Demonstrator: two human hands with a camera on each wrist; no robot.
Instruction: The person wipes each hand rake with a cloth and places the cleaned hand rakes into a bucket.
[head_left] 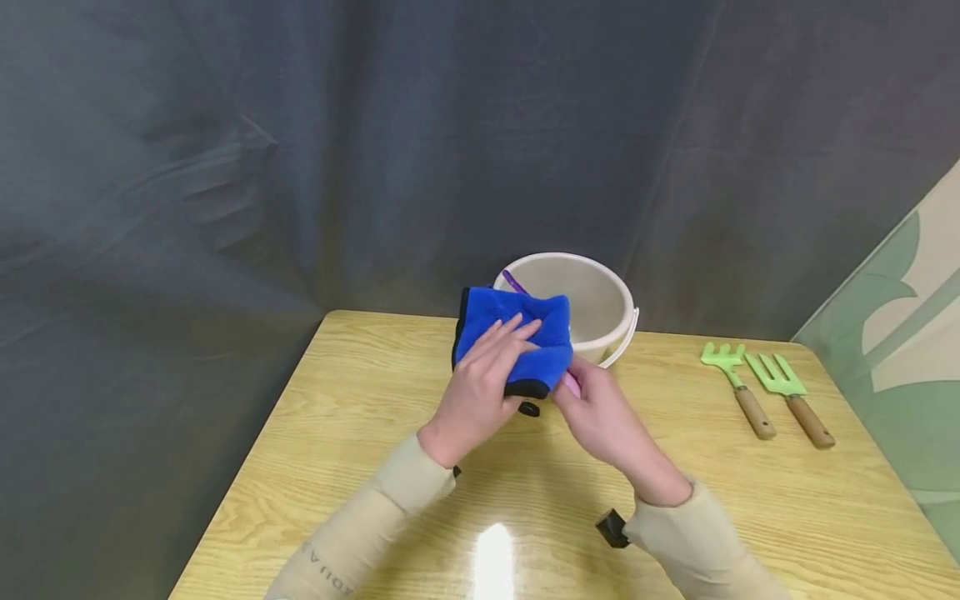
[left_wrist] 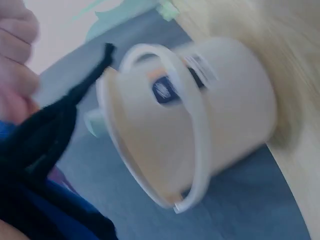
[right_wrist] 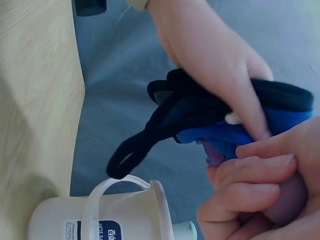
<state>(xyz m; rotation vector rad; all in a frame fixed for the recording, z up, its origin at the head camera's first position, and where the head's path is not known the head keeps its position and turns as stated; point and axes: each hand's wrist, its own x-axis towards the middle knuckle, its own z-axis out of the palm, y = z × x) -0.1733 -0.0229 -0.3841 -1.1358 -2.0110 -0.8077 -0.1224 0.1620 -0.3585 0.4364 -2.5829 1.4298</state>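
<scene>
A folded blue cloth (head_left: pixel 517 333) with black edging is in front of the white bucket. My left hand (head_left: pixel 483 375) grips it, the fingers spread over the top and the thumb on the other side, as the right wrist view shows. My right hand (head_left: pixel 603 408) curls round a pinkish-purple handle (right_wrist: pixel 287 200) at the cloth's lower right corner. A thin purple piece (head_left: pixel 514 282) sticks out past the cloth's far edge; the cloth hides the stretch between. A black edging loop (right_wrist: pixel 127 157) dangles from the cloth toward the bucket.
The white bucket (head_left: pixel 600 343) stands at the table's back edge, its handle hanging to the right. A pale green thing (right_wrist: pixel 185 231) shows at its rim. On the right lie a green rake (head_left: pixel 723 358) and a green fork (head_left: pixel 776 375) with wooden handles. A dark curtain (head_left: pixel 480 150) hangs behind.
</scene>
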